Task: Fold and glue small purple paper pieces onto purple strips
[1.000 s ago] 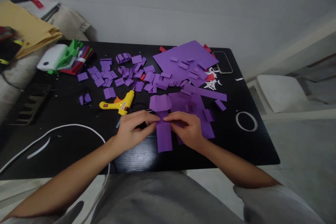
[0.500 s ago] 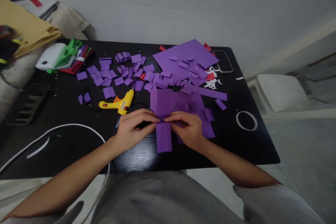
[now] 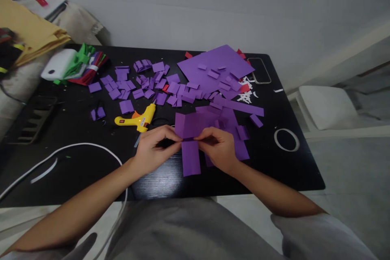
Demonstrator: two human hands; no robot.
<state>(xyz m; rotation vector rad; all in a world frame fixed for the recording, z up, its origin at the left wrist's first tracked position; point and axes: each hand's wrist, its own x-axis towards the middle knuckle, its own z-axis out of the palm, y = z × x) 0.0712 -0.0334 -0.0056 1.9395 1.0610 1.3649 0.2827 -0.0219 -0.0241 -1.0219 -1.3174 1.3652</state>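
Near the front middle of the table, a folded purple paper piece (image 3: pixel 191 158) is pinched from both sides. My left hand (image 3: pixel 157 146) grips its left edge at a crease between thumb and fingers. Opposite, my right hand (image 3: pixel 217 148) pinches the right edge at that crease. One flap hangs toward me and a wider one stands on the far side. A yellow glue gun (image 3: pixel 137 121) lies just beyond my left hand. Under and behind my right hand is a larger purple sheet (image 3: pixel 233 130) with small folded pieces on it.
Many small folded purple paper pieces (image 3: pixel 122 89) lie across the black table (image 3: pixel 91 187). A purple sheet (image 3: pixel 210 59), white paper scraps (image 3: pixel 245 96) and a tape ring (image 3: pixel 286 140) are farther right. A white cable (image 3: pixel 82 144) loops at left, near bundled coloured strips (image 3: pixel 82 65).
The far flap of the purple paper has tipped lower toward the crease and looks shorter. Both hands remain in nearly the same place, fingers pressed closer at the fold.
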